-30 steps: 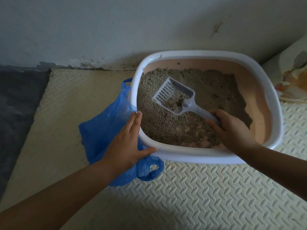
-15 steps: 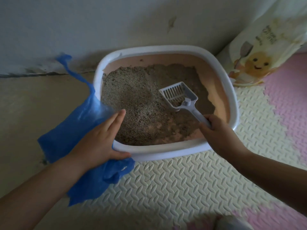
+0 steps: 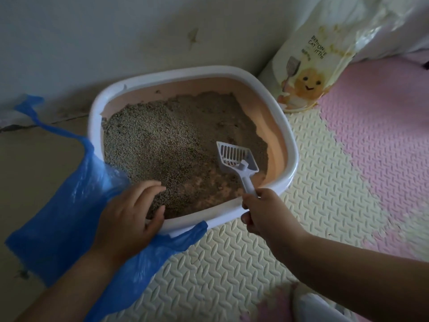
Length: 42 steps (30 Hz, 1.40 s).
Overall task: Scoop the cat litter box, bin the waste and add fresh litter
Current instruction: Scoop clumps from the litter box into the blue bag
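litter box (image 3: 293, 149) sitting against the wall (image 3: 116, 43), open mat (image 3: 232, 263) nearside | left grip (image 3: 130, 214) clutching near rim over blue bag (image 3: 69, 205) | right grip (image 3: 267, 212) squeezing scoop (image 3: 232, 155), which is sitting closer to the right rim than before

Right hand (image 3: 267, 212) hides the scoop's (image 3: 236, 159) handle end.

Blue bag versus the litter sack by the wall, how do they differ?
The blue bag is thin and plain; the litter sack is cream, printed with lettering and a smiling figure. The blue bag drapes limp at the near-left rim of the litter box, held there by the left hand; the litter sack stands bulky by the wall, untouched. Both sit beside the litter box.
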### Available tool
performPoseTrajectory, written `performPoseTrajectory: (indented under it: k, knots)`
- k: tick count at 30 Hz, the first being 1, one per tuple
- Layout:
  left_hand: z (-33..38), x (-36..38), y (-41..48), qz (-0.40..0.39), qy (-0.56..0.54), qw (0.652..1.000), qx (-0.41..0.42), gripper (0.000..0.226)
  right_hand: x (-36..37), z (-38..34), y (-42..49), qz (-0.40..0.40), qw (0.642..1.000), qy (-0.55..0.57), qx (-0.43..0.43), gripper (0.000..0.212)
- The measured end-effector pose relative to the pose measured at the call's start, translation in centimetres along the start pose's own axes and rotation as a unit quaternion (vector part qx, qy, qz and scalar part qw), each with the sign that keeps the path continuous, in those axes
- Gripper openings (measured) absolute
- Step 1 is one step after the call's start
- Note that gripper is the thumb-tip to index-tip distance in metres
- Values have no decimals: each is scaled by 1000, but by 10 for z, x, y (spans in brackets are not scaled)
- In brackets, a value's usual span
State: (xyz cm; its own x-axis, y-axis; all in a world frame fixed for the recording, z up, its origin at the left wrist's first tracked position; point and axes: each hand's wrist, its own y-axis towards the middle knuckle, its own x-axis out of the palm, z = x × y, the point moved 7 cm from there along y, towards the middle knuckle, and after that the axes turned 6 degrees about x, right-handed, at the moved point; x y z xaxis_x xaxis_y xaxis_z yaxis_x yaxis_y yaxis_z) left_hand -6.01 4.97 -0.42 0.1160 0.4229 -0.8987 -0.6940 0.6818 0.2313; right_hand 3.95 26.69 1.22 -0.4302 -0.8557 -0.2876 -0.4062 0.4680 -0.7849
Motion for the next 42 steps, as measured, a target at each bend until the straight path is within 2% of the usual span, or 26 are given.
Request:
performPoseTrajectory:
  k: [2, 7, 11, 13, 17, 20, 24, 29, 33, 42]
  knots:
    - [0, 0, -1, 15, -6, 1000, 8, 38, -2, -3, -3, 14, 1000, 0, -8, 16]
    - [1, 0, -1, 37, -6, 999, 22, 37, -9, -9, -6, 44, 998, -35, -9, 36]
    - [3, 1, 0, 35, -5, 999, 16, 37, -11, -8, -9, 49, 998, -30, 5, 40]
    - [6, 1, 2, 35, -4, 999, 12, 36, -11, -7, -8, 43, 999, -24, 18, 36]
    - [11, 5, 5, 24, 11, 1000, 9, 33, -14, -12, -5, 34, 998, -20, 43, 11]
    - [12, 7, 7, 25, 15, 999, 12, 34, -16, -13, 4, 37, 996, -38, 71, 16]
    - [10, 8, 5, 30, 4, 999, 15, 35, -15, -18, 15, 47, 996, -70, 35, 23]
    - [9, 7, 5, 32, 3, 999, 14, 35, -18, -21, 31, 73, 995, -63, 26, 13]
    - [9, 8, 3, 33, 8, 999, 13, 36, -20, -31, 44, 90, 993, -76, 19, 19]
    - [10, 6, 3, 41, 9, 999, 14, 34, -15, -65, 79, 102, 963, -233, -92, 34]
